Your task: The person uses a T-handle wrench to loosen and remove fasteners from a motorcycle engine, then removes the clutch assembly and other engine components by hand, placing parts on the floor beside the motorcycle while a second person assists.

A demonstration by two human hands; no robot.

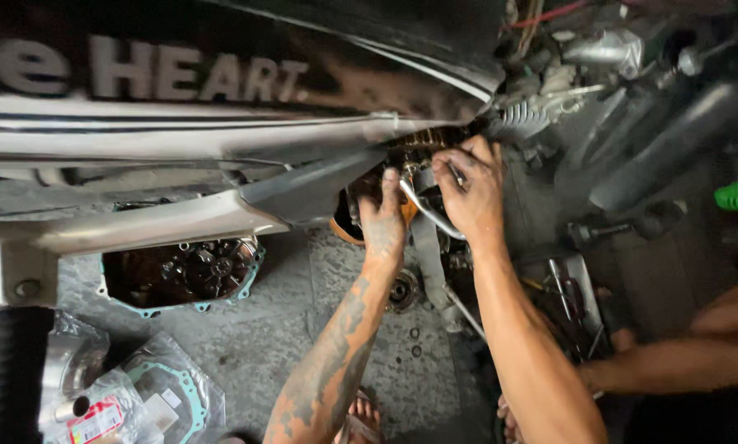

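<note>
While the left hand presses flat on the oily engine under the motorcycle's far bodywork, the right hand pinches a stiff, slippery-looking metal tube, best gripped mid-bend.

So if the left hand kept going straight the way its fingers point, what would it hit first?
The left hand points up into the engine opening; its fingertips look already on the oily engine parts under the motorcycle body panel. Depth is unclear.
</note>
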